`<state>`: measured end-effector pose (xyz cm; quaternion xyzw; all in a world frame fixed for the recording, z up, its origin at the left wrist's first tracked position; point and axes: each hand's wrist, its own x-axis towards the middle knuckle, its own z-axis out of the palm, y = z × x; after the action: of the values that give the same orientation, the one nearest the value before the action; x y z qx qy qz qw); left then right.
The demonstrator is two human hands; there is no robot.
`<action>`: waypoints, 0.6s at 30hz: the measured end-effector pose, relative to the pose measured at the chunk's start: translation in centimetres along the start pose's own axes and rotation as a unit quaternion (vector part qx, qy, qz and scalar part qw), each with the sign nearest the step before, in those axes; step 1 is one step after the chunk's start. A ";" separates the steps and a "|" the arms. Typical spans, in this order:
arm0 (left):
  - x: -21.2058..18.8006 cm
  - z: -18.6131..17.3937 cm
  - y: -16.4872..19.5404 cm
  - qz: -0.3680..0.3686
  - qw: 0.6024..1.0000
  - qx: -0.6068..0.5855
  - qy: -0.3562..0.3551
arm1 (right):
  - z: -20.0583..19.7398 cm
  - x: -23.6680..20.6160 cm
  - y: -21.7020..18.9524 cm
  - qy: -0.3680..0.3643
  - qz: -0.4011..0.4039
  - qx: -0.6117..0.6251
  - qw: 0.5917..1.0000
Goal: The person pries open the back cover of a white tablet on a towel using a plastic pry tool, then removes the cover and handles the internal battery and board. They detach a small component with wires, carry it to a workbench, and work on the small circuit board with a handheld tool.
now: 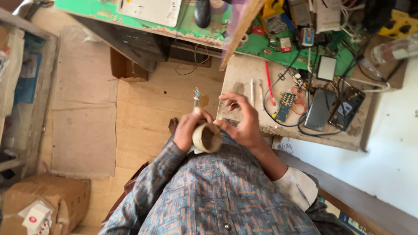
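Observation:
My left hand (188,129) grips a beige roll of tape (207,138) at its left side, just above my lap. It also holds a thin metal tool (196,98) that sticks up past the fingers. My right hand (243,122) touches the right side of the roll, its thumb and lower fingers at the rim and its upper fingers spread apart over the edge of the workbench (244,74). Both sleeves of a patterned shirt fill the lower middle of the view.
The workbench carries two dark phones (319,109) (347,108), a small blue circuit board (285,105), a red pen (269,82), tangled wires and a green mat (257,43). A cardboard box (48,204) stands at the lower left. Flat cardboard sheets (85,100) cover the floor.

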<state>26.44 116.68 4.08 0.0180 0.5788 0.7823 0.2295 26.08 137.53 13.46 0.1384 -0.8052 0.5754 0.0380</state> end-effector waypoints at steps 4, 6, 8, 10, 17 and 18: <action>-0.9 1.3 -0.3 -0.266 0.948 -0.160 0.066 | 2.0 -2.9 1.3 -0.040 0.148 0.206 0.967; -1.0 0.9 0.0 -0.142 0.980 -0.130 -0.041 | 1.5 -3.1 2.0 -0.067 0.124 0.252 0.957; -2.5 0.8 0.2 -0.109 0.982 -0.120 -0.096 | 1.1 -5.1 1.5 -0.079 0.121 0.264 0.954; -2.3 0.1 0.6 -0.119 0.980 -0.109 -0.119 | -0.1 -5.3 1.9 -0.072 0.082 0.228 0.968; -3.1 -0.1 1.0 -0.140 0.979 -0.096 -0.111 | -2.2 -0.2 9.2 0.108 0.157 -0.258 0.947; -3.2 0.0 1.0 -0.159 0.978 -0.086 -0.099 | -2.4 0.4 10.3 0.117 0.132 -0.300 0.938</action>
<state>28.96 115.24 5.71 -0.0167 0.4795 0.7766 0.4082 22.68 142.81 4.95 -0.0550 -0.9411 0.3196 0.0959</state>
